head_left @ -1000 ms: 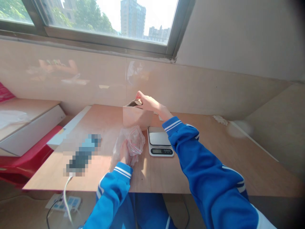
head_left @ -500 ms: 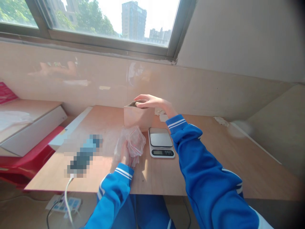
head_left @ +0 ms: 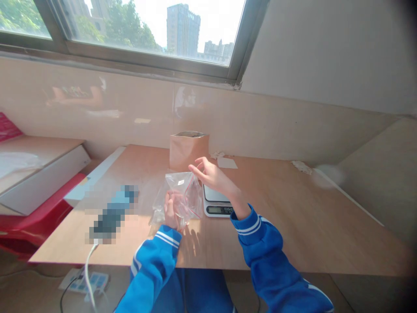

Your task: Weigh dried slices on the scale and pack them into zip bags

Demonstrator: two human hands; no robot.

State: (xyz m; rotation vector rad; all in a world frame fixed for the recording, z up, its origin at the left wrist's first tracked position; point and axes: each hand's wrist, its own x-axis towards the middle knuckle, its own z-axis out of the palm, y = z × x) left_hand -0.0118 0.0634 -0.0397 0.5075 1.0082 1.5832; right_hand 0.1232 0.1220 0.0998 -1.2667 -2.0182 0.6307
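Note:
My left hand point(head_left: 172, 209) is closed on clear zip bags point(head_left: 181, 182) with red seal strips, its fingers partly seen through the plastic. The front bag is spread out and bears a small white label. My right hand point(head_left: 211, 176) hovers by that bag's upper right corner, thumb stretched out and fingers bent and apart. Whether its thumb touches the plastic is unclear. Behind the bags stands an upright brown paper bag point(head_left: 187, 151) with its top open; its contents are hidden. The white kitchen scale point(head_left: 219, 211) sits under my right hand and wrist, partly covered.
A blurred-out device point(head_left: 114, 213) with a white cable point(head_left: 87, 269) lies on the left of the wooden table point(head_left: 293, 226). White paper point(head_left: 227, 163) lies behind the scale. A power strip point(head_left: 87, 281) is below, and a red stool point(head_left: 42, 230) stands at left.
My right hand has left the paper bag's mouth and come down toward me, to the zip bags. The front zip bag now stands spread flatter in my left hand.

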